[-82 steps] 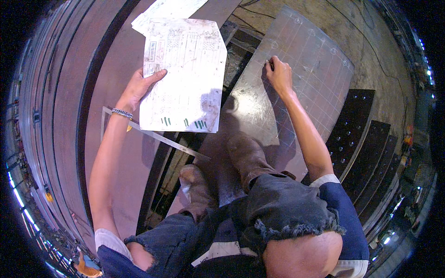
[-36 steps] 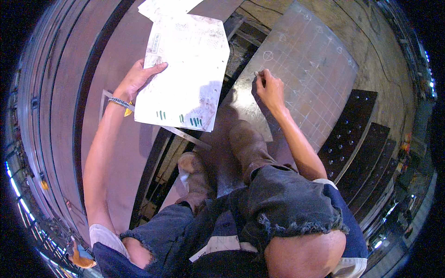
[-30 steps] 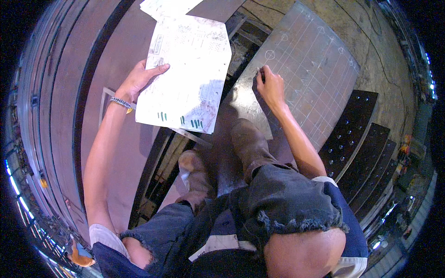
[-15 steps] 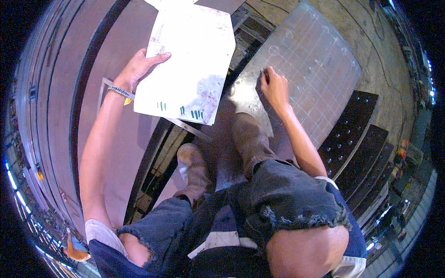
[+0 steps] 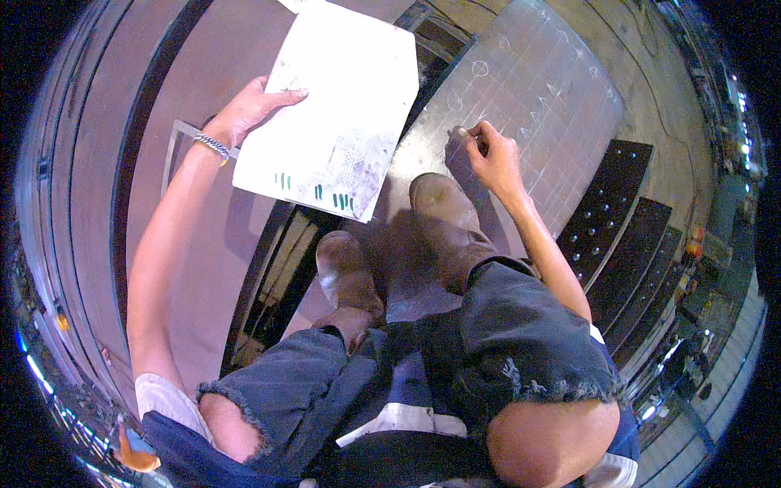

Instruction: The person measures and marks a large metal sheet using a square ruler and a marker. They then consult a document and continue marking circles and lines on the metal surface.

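Observation:
My left hand [image 5: 254,112] grips a stack of white paper sheets [image 5: 346,98] by the left edge, thumb on top. Short green strokes and grey smudges mark the lower part of the top sheet. A braided bracelet [image 5: 213,147] circles my left wrist. My right hand [image 5: 494,154] is held in a pinch over a grey metal plate [image 5: 561,134], its shadow beside the fingertips. Whatever is between those fingers is too small to make out. Pale grid lines, circles and small triangular marks cover the plate, with one circle just beyond my fingertips.
My boots [image 5: 443,203] rest near the plate's close end. On the right lie dark metal strips [image 5: 602,207] with drilled holes. A large brownish steel surface [image 5: 203,195] spreads to the left, bearing a thin pale metal frame [image 5: 172,150]. A dark gap [image 5: 272,285] runs between.
My right hand has drawn back slightly rightward and towards me, and a round mark beyond its fingertips now shows. The papers stay in my left hand. The whole view has shifted a little.

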`<act>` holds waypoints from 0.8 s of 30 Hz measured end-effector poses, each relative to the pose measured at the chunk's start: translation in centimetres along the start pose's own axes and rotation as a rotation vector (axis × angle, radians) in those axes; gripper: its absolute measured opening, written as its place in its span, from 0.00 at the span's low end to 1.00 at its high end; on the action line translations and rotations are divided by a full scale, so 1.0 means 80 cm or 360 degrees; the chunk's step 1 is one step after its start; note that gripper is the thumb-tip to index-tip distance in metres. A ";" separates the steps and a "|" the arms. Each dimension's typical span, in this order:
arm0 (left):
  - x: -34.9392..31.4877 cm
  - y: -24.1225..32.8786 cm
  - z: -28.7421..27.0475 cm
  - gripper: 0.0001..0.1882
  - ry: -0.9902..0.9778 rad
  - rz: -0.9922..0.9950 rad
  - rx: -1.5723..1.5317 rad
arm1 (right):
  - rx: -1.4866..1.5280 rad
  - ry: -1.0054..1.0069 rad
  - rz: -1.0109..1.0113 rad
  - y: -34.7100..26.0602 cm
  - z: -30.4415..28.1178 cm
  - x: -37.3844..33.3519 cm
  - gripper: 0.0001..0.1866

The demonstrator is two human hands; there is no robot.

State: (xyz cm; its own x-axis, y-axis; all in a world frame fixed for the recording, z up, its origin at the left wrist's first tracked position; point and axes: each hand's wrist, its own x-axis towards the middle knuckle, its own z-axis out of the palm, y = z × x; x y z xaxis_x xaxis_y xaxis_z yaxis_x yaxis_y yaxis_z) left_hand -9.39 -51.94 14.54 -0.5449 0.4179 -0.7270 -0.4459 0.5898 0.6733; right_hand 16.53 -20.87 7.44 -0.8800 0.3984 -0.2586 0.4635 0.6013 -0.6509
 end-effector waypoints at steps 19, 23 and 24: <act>0.028 -0.011 -0.006 0.31 -0.0296 0.0151 -0.0031 | -0.0272 0.0012 -0.0227 0.004 0.037 -0.029 0.11; 0.027 -0.020 -0.011 0.31 -0.0220 0.0118 -0.0066 | -0.0236 0.0057 -0.0187 -0.004 0.048 -0.040 0.11; 0.025 -0.020 -0.011 0.31 -0.0210 0.0117 -0.0056 | -0.0241 0.0054 -0.0163 -0.006 0.049 -0.040 0.11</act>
State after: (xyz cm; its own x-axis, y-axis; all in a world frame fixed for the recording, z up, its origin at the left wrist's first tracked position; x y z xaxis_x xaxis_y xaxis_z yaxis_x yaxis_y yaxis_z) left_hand -10.42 -52.65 12.16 -0.4800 0.5474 -0.6855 -0.4340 0.5309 0.7278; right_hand 18.77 -25.12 5.80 -0.9206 0.3512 -0.1707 0.3842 0.7363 -0.5570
